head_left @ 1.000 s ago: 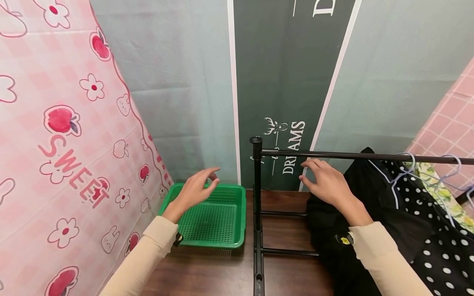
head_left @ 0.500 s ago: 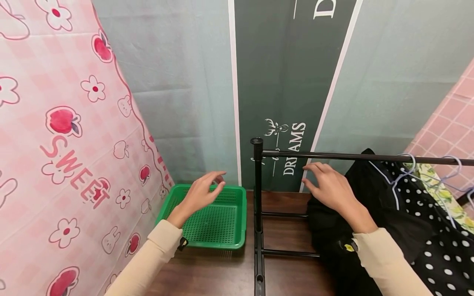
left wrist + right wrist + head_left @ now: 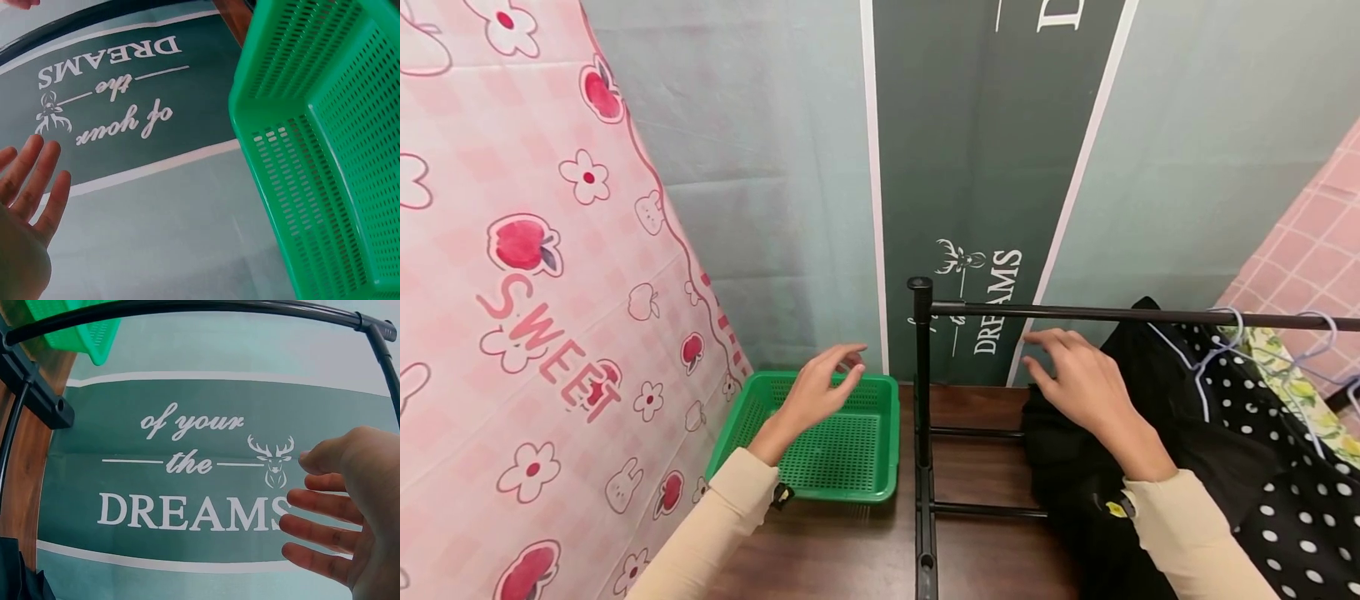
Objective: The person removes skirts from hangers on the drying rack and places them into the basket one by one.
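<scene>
My left hand [image 3: 817, 392] hovers over the green plastic basket [image 3: 891, 442], fingers loosely bent and holding nothing. The left wrist view shows that hand's fingers [image 3: 31, 194] spread, apart from the basket's rim [image 3: 250, 150]. My right hand [image 3: 1086, 383] hangs in the air under the top bar of a black clothes rack [image 3: 1037, 311], left of the black garments [image 3: 1150, 433]. In the right wrist view its relaxed fingers [image 3: 325, 534] touch nothing. No clothing shows inside the visible part of the basket.
Light purple hangers [image 3: 1217, 350] hang on the bar at right, with a black polka-dot garment [image 3: 1292, 517] and a yellow floral one [image 3: 1270, 358]. The rack's upright [image 3: 922, 383] stands between the hands on the brown wooden surface [image 3: 850, 558]. A pink printed cloth [image 3: 565, 333] covers the left side.
Both hands have drifted slightly to the right, the left one further over the basket. Neither has taken hold of anything; basket, rack and clothes stay where they were.
</scene>
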`<action>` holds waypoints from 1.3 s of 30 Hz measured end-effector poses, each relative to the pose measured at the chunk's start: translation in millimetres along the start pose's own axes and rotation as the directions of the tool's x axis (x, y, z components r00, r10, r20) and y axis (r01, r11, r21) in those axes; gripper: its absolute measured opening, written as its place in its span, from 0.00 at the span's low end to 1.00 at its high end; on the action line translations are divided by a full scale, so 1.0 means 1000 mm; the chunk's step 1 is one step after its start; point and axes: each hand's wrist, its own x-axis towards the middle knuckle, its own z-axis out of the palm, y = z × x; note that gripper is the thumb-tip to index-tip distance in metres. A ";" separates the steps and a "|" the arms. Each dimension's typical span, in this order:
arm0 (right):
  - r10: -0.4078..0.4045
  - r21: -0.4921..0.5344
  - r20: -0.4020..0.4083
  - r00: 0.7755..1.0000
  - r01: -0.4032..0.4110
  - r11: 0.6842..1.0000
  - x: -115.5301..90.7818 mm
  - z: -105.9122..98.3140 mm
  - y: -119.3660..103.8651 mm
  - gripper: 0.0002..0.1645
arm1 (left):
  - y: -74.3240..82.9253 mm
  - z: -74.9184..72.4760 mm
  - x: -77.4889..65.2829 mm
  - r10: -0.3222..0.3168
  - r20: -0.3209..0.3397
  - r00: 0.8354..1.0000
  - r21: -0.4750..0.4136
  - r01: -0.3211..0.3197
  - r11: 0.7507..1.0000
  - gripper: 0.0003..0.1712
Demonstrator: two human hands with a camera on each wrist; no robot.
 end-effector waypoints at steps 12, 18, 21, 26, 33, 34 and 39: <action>-0.017 -0.012 -0.108 0.994 0.016 1.000 -0.008 -0.010 0.007 0.18 | 0.015 0.010 0.007 -0.009 0.018 1.000 -0.084 0.011 0.996 0.20; -0.012 -0.015 -0.144 0.990 0.010 1.000 -0.012 -0.017 0.009 0.17 | 0.020 0.016 0.011 -0.012 0.028 1.000 -0.091 0.014 0.996 0.20; -0.007 -0.014 -0.157 0.988 0.005 1.000 -0.014 -0.021 0.009 0.16 | 0.023 0.018 0.012 -0.013 0.028 1.000 -0.095 0.015 0.995 0.20; -0.011 -0.016 -0.181 0.983 0.009 1.000 -0.016 -0.026 0.011 0.14 | 0.027 0.021 0.014 -0.012 0.038 0.999 -0.108 0.016 0.994 0.21; -0.004 -0.025 -0.190 0.982 -0.001 1.000 -0.021 -0.031 0.013 0.13 | 0.031 0.028 0.017 0.002 0.050 0.999 -0.131 0.004 0.991 0.21; -0.004 -0.029 -0.193 0.981 -0.001 1.000 -0.021 -0.032 0.014 0.13 | 0.032 0.029 0.018 0.003 0.050 0.999 -0.137 0.004 0.991 0.21; 0.006 -0.033 -0.227 0.974 -0.014 0.999 -0.023 -0.036 0.017 0.12 | 0.034 0.034 0.019 -0.013 0.056 0.998 -0.203 0.024 0.979 0.22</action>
